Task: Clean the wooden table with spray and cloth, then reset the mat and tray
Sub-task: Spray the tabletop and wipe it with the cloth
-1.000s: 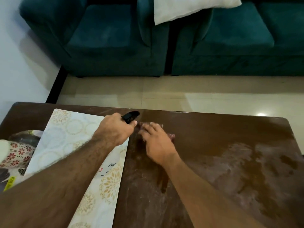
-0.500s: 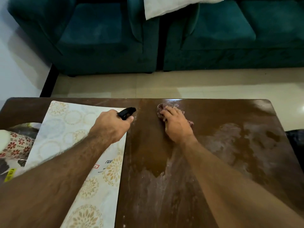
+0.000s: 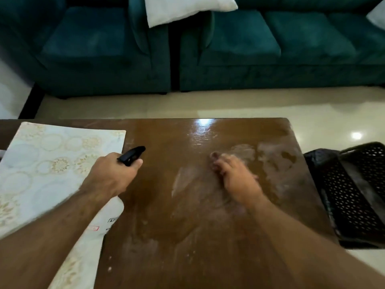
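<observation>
Head view puts our right hand (image 3: 235,180) out over the middle of the table (image 3: 166,205), its fingers (image 3: 220,165) pressed down on a small, dark reddish cloth (image 3: 214,154) that peeks out just ahead of the fingertips; motion blur keeps us from saying whether they curl round it or lie flat on it. Our left hand (image 3: 110,176) has its fingers wrapped round the black-headed spray bottle (image 3: 131,155), the nozzle pointing ahead and toward the right hand, the white bottle body hidden below the fist.

We judge that we are in the wiping step. Around and beyond the right fingers the wood shows pale, cloudy smears, while the patch between the two hands looks darker and cleaner, and the far strip glistens. The next move, we judge, calls for steady strokes of the cloth through the whitish patches to the right of the fingers and those nearer our body, with another squirt if the film drags.

Just beside the left hand, on its outer side, lies the pale patterned mat (image 3: 52,163), pushed aside and not yet reset. No tray is plainly visible.

Counting: two hands, one cloth, one spray bottle, one mat, one table. Off the right hand's side, past the table edge, sits one black perforated basket (image 3: 354,195); well beyond the fingers stand teal sofas (image 3: 229,49) with a white cushion (image 3: 187,7).
</observation>
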